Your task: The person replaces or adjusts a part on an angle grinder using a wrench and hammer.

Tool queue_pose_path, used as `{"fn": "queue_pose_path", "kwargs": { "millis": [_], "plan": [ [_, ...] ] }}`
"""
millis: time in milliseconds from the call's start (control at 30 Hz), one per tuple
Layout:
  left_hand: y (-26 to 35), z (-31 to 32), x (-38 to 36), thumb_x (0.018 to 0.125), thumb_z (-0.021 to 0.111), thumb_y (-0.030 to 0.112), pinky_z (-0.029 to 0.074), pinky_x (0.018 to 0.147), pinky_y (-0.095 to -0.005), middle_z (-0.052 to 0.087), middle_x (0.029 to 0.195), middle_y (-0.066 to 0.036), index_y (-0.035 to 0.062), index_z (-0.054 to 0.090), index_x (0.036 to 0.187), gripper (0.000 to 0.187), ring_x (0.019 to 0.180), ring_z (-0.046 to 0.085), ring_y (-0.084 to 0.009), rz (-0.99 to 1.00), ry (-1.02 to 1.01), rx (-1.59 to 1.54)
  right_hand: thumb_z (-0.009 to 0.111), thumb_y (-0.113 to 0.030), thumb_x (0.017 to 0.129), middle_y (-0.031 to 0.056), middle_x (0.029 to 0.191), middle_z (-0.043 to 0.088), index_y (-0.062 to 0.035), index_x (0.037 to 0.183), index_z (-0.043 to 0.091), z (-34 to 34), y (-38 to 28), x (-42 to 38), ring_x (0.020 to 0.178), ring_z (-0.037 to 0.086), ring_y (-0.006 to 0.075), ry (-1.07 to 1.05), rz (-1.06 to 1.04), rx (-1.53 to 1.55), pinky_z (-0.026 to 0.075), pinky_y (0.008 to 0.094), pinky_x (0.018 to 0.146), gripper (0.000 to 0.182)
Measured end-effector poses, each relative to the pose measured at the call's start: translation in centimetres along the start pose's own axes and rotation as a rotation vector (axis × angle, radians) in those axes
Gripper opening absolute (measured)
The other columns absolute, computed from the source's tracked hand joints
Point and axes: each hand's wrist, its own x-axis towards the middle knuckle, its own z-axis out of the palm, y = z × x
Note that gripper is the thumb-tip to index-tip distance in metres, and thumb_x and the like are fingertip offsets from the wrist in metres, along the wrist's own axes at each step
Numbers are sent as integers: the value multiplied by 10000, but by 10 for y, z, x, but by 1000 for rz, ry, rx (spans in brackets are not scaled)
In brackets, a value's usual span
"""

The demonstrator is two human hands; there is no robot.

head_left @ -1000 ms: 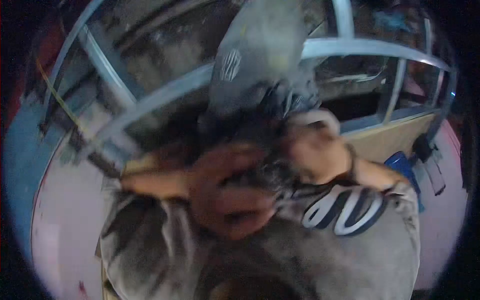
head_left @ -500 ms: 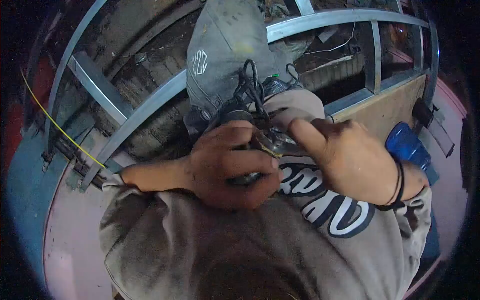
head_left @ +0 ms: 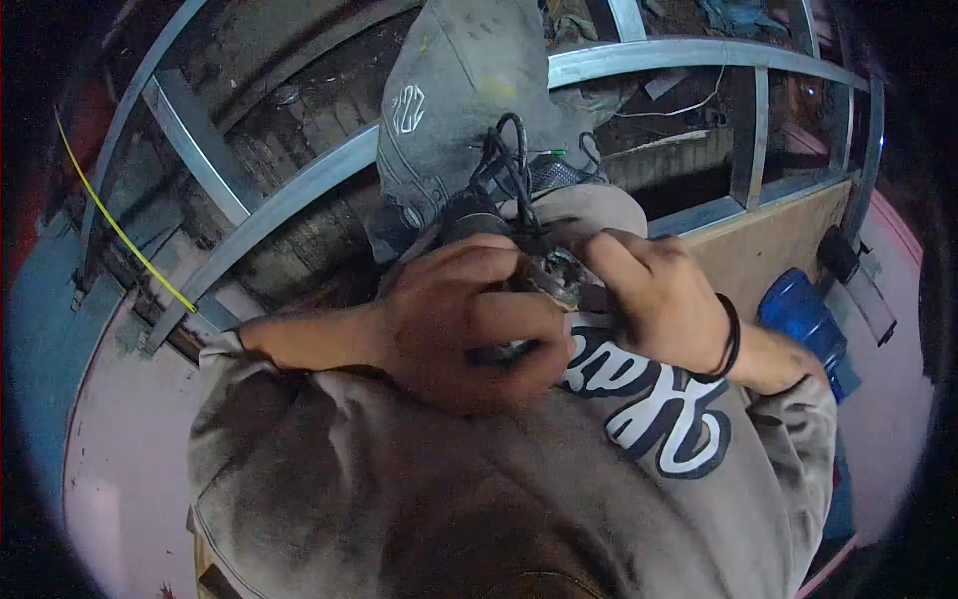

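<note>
My left hand (head_left: 469, 324) is curled around a dark tool with a shiny, rounded metal head (head_left: 557, 275); its exact kind is hard to tell. A black cylindrical part (head_left: 471, 218) shows just beyond my left fingers, and black looped cord (head_left: 511, 165) lies past it over my lap. My right hand (head_left: 664, 299) is closed at the right side of the metal head, thumb and fingers bent inward. Whatever those fingers hold is hidden. Both hands are close to the front of my lettered sweatshirt (head_left: 659, 419).
Metal framing (head_left: 689, 58) curves across the far side and left. A wooden panel (head_left: 773, 235) stands at the right, near a blue translucent plastic container (head_left: 803, 314). A yellow strip (head_left: 115, 228) runs along the left. My grey trouser leg (head_left: 459, 90) extends forward.
My right hand has shifted slightly left and its wrist has turned. More of the metal head shows between the hands. My left hand stays around the tool.
</note>
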Motion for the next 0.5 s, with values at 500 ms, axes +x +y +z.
{"fn": "queue_pose_path", "kwargs": {
  "millis": [500],
  "plan": [
    [-9, 9, -2, 609, 671, 152, 488, 658, -372, 479, 1006, -33, 204, 587, 930, 335, 773, 474, -233, -5, 45, 90, 582, 30, 546, 132, 768, 551, -12, 982, 516, 5, 34, 14, 626, 576, 335, 96, -233, 53, 430, 416, 516, 443]
  ]
}}
